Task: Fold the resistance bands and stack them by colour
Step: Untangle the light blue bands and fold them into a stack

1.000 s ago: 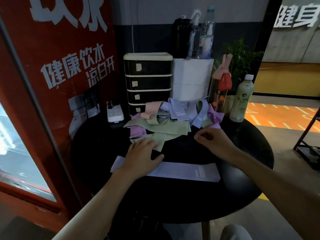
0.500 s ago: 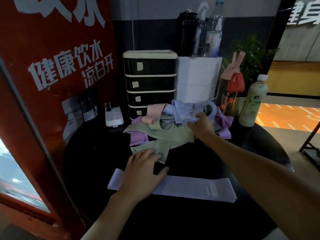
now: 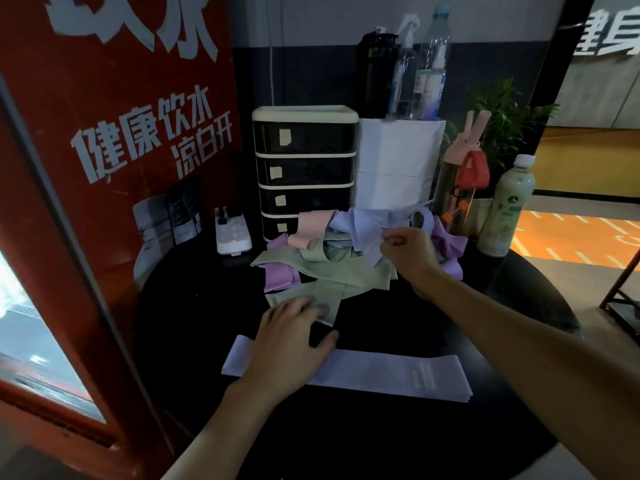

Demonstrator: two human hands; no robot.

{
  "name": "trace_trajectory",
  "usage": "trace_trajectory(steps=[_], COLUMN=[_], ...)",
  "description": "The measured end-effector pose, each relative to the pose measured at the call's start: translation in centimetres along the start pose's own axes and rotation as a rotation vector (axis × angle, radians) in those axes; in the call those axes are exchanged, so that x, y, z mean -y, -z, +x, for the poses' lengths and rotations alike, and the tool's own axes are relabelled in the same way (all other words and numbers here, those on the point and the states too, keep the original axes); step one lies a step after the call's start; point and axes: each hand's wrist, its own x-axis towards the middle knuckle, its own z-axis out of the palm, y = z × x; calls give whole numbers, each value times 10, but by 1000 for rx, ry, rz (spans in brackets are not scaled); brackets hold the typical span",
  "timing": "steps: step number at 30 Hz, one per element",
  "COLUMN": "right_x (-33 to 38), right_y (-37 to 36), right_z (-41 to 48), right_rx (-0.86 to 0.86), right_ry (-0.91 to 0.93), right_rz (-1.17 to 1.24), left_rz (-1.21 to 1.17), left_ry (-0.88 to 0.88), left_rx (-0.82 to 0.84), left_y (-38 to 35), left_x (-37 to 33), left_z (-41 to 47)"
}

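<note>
— What's the setting?

— A round black worktop [image 3: 381,445] beside a red panel [image 3: 121,150] with white lettering. A black drawer unit [image 3: 304,168] and a pale green bottle [image 3: 507,206] stand at the back.

— Where are the bands?

— One lavender band [image 3: 381,375] lies flat and straight near the front edge. Behind it, up against the drawer unit, sits a tangled heap of bands [image 3: 329,268] in green, purple, pink and pale blue.

— And the left hand?

— The left hand [image 3: 287,344] rests palm down on the lavender band's left end. Its fingers are straight and spread apart, and the tips reach the near end of a green band [image 3: 304,299].

— The right?

— The right hand [image 3: 408,251] is over the heap's right side. Its fingers are curled, and thumb and forefinger pinch a pale blue band [image 3: 363,233], which is lifted a little from the tangle.
</note>
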Motion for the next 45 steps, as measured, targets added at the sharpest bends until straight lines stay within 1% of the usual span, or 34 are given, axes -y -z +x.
trace_trajectory(steps=[3, 6, 10, 13, 18, 21, 25, 30, 33, 37, 39, 43, 45], right_x=[12, 19, 19, 15, 4, -4, -16, -27, -31, -34, -36, -41, -46], right_y=[16, 32, 52, 66, 89, 106, 127, 145, 149, 152, 155, 165, 171], right_z=[-24, -44, -64, -76, -97, -108, -113, -111, -110, -110, -111, -111, -110], right_rx=[2, -13, 19, 59, 134, 176, 157, 135, 134, 101, 69, 9, -26], right_ry=[51, 104, 184, 228, 279, 327, 344, 361, 383, 395, 398, 370, 342], right_rz=[51, 54, 51, 58, 67, 17, 32, 87, 92, 98, 85, 108, 107], left_rz=[0, -5, -82, -144, -254, -281, -299, -305, -382, -473, -461, -410, -367], left_ry=[-23, -33, -42, -116, -309, -386, -408, -375, -400, -472, -495, -474, -433], left_rx=[-70, -149, -246, -261, -164, -20, 145, 275, 358, 415, 414, 385, 401], left_y=[0, 4, 10, 18, 26, 25, 19, 6, 1, -5, -7, -10, -11], left_x=[0, -4, -10, -25, -69, -92, -115, -121, -128, -141, -145, -142, -135], left_z=[-2, -6, -8, -1, 24, 41, 59, 72, 75, 76, 77, 81, 82])
